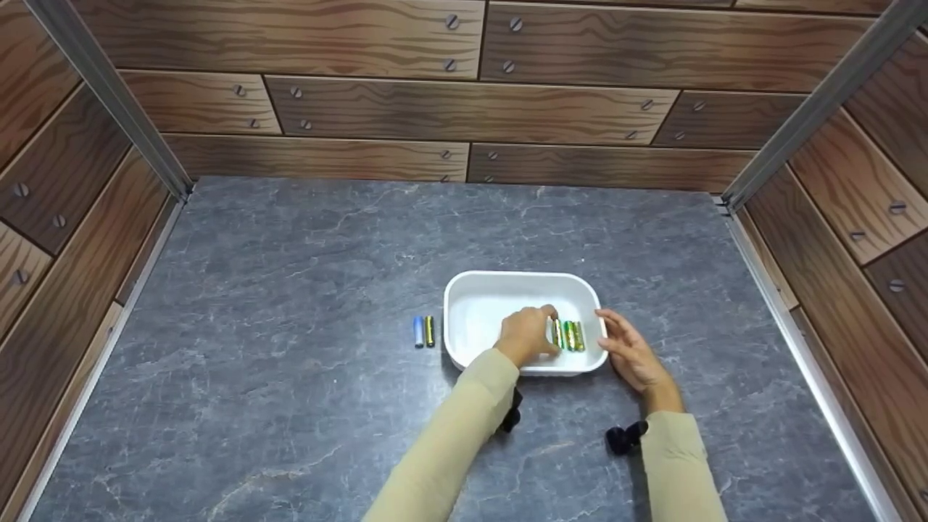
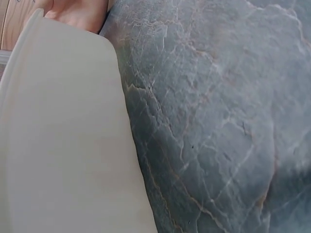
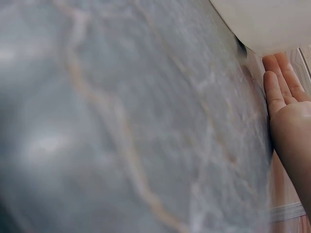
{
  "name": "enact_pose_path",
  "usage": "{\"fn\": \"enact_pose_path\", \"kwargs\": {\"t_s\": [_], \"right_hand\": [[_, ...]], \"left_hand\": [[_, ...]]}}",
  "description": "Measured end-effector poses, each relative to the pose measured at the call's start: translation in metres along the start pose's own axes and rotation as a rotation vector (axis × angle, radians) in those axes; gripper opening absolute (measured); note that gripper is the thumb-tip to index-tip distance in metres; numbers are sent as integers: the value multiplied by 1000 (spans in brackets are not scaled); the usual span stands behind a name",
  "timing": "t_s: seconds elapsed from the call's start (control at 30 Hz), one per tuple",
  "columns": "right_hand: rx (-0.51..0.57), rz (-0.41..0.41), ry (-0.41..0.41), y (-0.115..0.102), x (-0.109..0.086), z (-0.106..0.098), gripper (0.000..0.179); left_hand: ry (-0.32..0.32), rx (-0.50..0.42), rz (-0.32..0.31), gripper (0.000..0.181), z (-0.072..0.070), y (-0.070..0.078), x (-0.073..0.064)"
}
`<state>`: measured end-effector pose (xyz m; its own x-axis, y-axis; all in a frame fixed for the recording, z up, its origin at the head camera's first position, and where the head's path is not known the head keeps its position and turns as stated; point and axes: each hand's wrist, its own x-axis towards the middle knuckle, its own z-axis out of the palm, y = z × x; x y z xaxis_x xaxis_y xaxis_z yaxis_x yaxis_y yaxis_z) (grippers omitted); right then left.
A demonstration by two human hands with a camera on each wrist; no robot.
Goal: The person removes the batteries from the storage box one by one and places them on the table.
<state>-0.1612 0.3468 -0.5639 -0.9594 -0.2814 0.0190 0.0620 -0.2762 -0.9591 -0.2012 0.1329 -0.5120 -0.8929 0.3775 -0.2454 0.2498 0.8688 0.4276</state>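
A white plastic tub (image 1: pixel 522 275) stands on the grey marbled surface. My left hand (image 1: pixel 525 333) reaches inside it, thumb and fingers pinching a battery (image 1: pixel 557 334) by its two ends, low over the tub's floor. Right beside that battery, green and gold batteries (image 1: pixel 573 336) lie side by side near the tub's right wall. My right hand (image 1: pixel 632 353) touches the tub's right rim from outside with extended fingers. In the right wrist view, its fingers (image 3: pixel 282 80) meet the tub's wall (image 3: pixel 272 24). The left wrist view shows mostly the tub's outer wall (image 2: pixel 73 111), which hides most of that hand.
Left of the tub, a blue battery (image 1: pixel 418 331) and a black-and-gold battery (image 1: pixel 430 331) lie parallel on the surface. Wood-patterned walls (image 1: pixel 471 112) with metal corner posts (image 1: pixel 109 94) enclose the back and sides.
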Motion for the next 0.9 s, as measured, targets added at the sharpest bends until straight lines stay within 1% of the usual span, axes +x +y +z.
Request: {"fn": "enact_pose_path", "kwargs": {"t_s": [0.27, 0.33, 0.47, 0.57, 0.8, 0.9], "right_hand": [[17, -8, -1, 1, 0, -1, 46], [21, -14, -12, 2, 1, -2, 46], [15, -8, -15, 2, 2, -2, 46], [9, 1, -8, 2, 2, -1, 47], [6, 9, 2, 2, 1, -1, 47], [4, 8, 4, 2, 1, -1, 47]], "left_hand": [[-3, 10, 13, 59, -6, -3, 3], [-4, 14, 13, 60, -8, -3, 4], [5, 11, 21, 61, -11, -3, 3], [7, 11, 34, 60, -13, -3, 1], [26, -3, 91, 57, -20, -5, -7], [21, -4, 98, 57, -23, -6, -10]]}}
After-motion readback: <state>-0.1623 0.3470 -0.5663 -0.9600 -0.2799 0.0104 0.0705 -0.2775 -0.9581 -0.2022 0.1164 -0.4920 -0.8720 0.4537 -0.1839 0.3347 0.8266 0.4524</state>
